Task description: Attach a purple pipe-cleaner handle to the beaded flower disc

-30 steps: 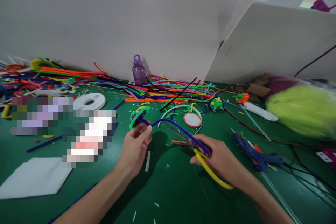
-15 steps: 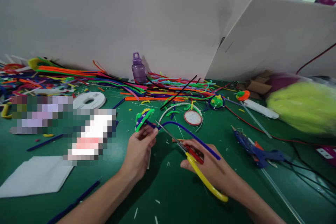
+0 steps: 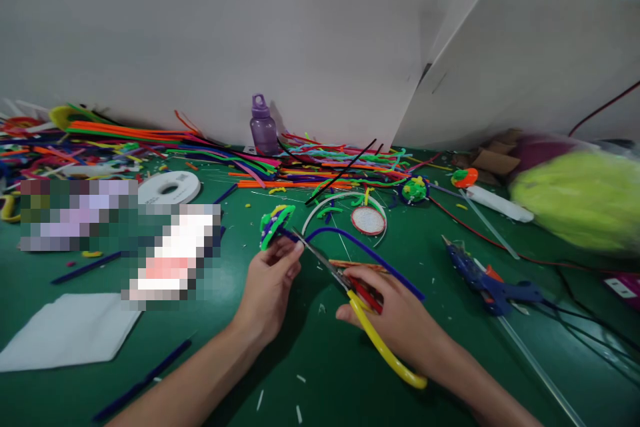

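My left hand (image 3: 273, 280) pinches a small green and purple pipe-cleaner piece (image 3: 273, 223) just above the green table. A long dark blue pipe cleaner (image 3: 370, 252) arcs from that piece to the right, over my right hand. My right hand (image 3: 390, 310) grips yellow-handled scissors (image 3: 350, 287). Their blades point up and left, and the tips sit at the blue pipe cleaner, right by my left fingertips.
A heap of coloured pipe cleaners (image 3: 280, 170) and a purple bottle (image 3: 263, 125) line the white back board. A tape roll (image 3: 169, 187), a round white disc (image 3: 368, 220), a blue glue gun (image 3: 487, 280), yellow-green fluff (image 3: 580, 197) and a white cloth (image 3: 65, 330) lie around.
My right hand turned the scissors and brought the blades up and left to the blue pipe cleaner at my left fingers. My left hand lifted the piece slightly.
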Tool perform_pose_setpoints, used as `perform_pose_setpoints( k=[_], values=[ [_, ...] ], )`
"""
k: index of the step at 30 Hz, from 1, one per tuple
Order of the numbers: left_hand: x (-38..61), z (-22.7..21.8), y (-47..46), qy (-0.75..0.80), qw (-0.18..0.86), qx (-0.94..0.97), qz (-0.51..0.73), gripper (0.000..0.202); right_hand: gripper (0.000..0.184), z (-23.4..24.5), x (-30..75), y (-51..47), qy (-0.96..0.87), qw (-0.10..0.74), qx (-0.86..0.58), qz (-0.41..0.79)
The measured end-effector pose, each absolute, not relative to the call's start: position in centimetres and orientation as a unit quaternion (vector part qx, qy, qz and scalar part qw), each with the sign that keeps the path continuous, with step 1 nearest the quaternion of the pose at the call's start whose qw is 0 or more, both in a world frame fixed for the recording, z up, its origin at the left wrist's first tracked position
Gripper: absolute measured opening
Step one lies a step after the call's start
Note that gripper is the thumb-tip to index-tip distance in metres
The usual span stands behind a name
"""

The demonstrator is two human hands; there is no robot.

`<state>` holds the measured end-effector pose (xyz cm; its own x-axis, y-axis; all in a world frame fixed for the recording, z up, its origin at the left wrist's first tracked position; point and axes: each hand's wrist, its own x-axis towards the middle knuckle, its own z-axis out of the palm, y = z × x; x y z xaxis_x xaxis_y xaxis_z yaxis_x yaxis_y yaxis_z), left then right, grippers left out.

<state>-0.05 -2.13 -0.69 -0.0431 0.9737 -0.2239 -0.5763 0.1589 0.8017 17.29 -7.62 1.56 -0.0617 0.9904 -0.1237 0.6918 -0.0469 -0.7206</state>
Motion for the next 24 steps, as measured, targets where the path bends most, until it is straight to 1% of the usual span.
perform_pose_setpoints(
  k=[7,12,17,20,22,24],
  values=[
    [0.2,-0.5,-2.3,0.418,0.654,0.217,0.592,0.023,0.040,1.4,17.3,-7.7,-0.667,0.237,-0.624,0.330],
    [0.2,-0.3,-2.4,0.409,0.666,0.217,0.584,0.021,0.029,1.7,16.9,-8.2,-0.705,0.225,-0.602,0.299],
    [0.3,-0.1,-2.5,0.391,0.674,0.226,0.584,0.022,0.030,1.3,17.0,-8.2,-0.720,0.237,-0.592,0.275],
    [0.3,0.0,-2.5,0.389,0.674,0.225,0.587,0.022,0.033,1.0,17.7,-7.5,-0.705,0.249,-0.617,0.246],
    [0.2,0.0,-2.4,0.382,0.683,0.223,0.581,0.020,0.036,0.9,18.3,-7.0,-0.692,0.224,-0.652,0.216],
    [0.1,0.0,-2.4,0.367,0.704,0.223,0.566,0.018,0.039,0.8,18.9,-6.7,-0.690,0.178,-0.679,0.176]
  ],
)
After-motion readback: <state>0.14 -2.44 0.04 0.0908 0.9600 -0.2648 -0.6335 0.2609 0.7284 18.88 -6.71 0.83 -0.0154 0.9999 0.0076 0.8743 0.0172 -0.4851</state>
